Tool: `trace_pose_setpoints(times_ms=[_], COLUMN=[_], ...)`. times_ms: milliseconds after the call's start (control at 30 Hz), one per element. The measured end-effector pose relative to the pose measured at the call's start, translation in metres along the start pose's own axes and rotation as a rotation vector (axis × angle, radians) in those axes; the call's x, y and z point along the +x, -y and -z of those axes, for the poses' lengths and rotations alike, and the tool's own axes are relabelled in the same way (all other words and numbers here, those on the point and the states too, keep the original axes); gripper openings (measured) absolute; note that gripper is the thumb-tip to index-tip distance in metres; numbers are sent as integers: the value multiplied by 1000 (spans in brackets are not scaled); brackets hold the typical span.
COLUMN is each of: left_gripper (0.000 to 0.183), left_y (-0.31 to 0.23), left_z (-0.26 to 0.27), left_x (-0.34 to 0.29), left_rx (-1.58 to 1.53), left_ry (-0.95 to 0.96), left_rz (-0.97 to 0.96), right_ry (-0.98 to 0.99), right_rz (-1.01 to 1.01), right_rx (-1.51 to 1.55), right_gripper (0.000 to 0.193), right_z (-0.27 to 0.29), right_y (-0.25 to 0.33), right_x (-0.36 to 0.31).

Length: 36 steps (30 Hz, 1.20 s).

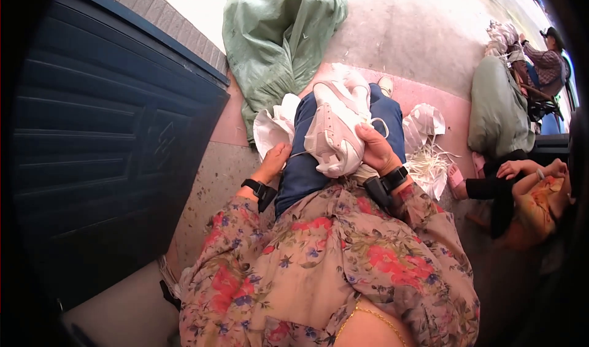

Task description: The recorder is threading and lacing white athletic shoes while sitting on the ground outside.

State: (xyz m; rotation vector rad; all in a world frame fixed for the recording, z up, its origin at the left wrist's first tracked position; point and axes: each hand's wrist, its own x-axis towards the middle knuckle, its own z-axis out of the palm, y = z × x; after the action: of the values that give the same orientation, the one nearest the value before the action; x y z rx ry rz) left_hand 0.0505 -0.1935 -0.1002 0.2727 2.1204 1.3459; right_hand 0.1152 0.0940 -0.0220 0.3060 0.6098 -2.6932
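Observation:
White shoe uppers (334,123) lie across my lap on my blue jeans, the nearest one with its toe toward me. My right hand (377,148) is closed on the right side of that nearest upper, the thumb lying over its top. A loop of white lace (383,124) stands out just beyond this thumb. Left of the upper, my left hand (275,161) is closed over my thigh, with a thin white strand running from its fingers toward the upper. Both wrists wear black bands.
A large green sack (282,46) slumps ahead. White laces (426,163) and white pieces (423,124) lie right of my legs. A dark blue door (104,126) stands left. At the right are another person's hands (512,169), a second sack (500,108) and a farther seated person.

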Motion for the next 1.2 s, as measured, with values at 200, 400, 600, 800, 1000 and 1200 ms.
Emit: trace_pose_setpoints(times_ms=[200,400,600,800,1000,1200], left_gripper=[31,31,34,26,18,31], left_y=[-14,-178,-173,-168,-168,-150], left_z=[35,59,-6,-69,-84,-84], left_x=[15,40,13,6,-13,-11], left_rx=[61,396,578,812,1091,1090], left_ry=[-14,-116,168,-16,-28,-27], left_rz=[27,-292,-295,-268,-475,-608], right_ry=[18,48,-122,-265,-846,-700], right_rz=[-33,94,187,69,435,582], right_rx=[-41,-31,161,132,-1472,-1888], right_gripper=[46,54,45,34,28,24], right_z=[-22,-20,26,48,31,-32], right_y=[-6,7,-2,-19,-10,-1], right_x=[-12,-36,-63,-56,-63,-65])
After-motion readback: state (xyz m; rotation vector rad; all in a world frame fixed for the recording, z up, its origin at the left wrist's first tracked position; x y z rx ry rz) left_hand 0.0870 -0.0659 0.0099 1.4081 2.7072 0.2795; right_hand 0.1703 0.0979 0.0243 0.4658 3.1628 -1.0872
